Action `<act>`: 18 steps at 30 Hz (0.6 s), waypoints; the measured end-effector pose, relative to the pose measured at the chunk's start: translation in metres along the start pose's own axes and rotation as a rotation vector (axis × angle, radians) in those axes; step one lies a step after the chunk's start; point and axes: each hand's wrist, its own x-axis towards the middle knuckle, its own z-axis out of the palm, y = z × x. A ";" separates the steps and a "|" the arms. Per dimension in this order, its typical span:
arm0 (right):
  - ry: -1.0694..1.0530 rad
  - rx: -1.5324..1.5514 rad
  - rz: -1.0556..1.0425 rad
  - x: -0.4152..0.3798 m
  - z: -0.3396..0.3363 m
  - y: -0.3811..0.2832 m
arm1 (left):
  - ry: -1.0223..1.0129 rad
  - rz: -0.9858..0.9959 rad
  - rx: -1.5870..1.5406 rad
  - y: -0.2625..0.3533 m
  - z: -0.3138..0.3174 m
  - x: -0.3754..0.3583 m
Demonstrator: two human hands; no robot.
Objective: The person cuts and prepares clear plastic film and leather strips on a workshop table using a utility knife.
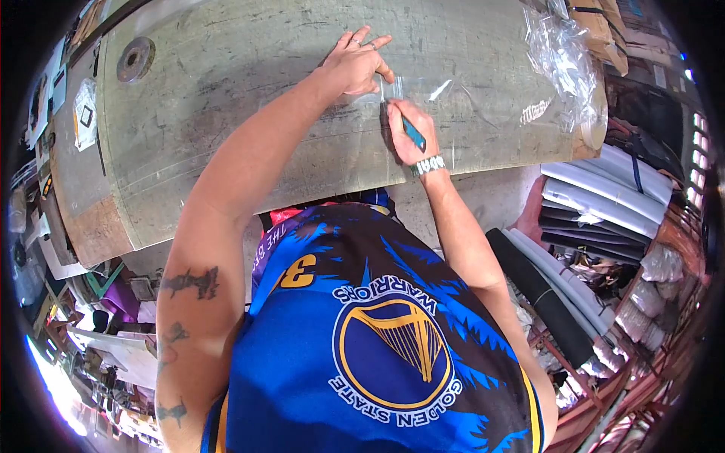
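My right hand [411,136] is closed around a blue utility knife [414,134], whose handle lies across the palm. The knife's tip is hidden by my fingers, close to the tabletop. Just beyond it, a narrow clear plastic strip [398,88] lies on a thin transparent sheet [442,90] that is hard to make out against the table. My left hand [356,64] presses down beside the strip, thumb and fingers spread, with a ring on one finger. Both hands rest over the far middle of the worn greenish worktable [257,90].
Crumpled clear plastic [559,64] is heaped at the table's right end. A round metal disc [136,60] sits at the upper left, near a small plastic packet [86,113]. Rolls of material [604,192] are stacked on the right, with a black roll [540,298] below.
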 end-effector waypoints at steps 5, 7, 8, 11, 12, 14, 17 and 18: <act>-0.289 -0.020 0.257 -0.023 -0.036 -0.013 | -0.073 -0.029 -0.001 0.005 -0.005 0.000; -0.135 0.190 0.101 -0.025 -0.039 0.024 | -0.104 -0.070 -0.017 0.010 -0.008 -0.005; -0.074 0.328 0.109 -0.021 -0.045 0.032 | -0.085 -0.073 -0.030 0.012 -0.005 -0.011; -0.096 0.094 0.329 0.016 -0.088 0.022 | 0.009 -0.027 -0.019 0.009 0.008 -0.018; -0.057 0.024 0.272 0.025 -0.085 0.028 | 0.070 0.008 -0.023 0.002 0.018 -0.022; 0.019 -0.126 0.178 0.042 -0.074 0.045 | 0.226 0.001 -0.033 0.006 0.032 -0.033; -0.011 -0.132 0.092 0.054 -0.049 0.083 | 0.491 -0.175 0.016 0.030 0.046 -0.065; -0.023 -0.139 0.026 0.057 -0.042 0.090 | 0.543 -0.253 0.057 0.040 0.053 -0.080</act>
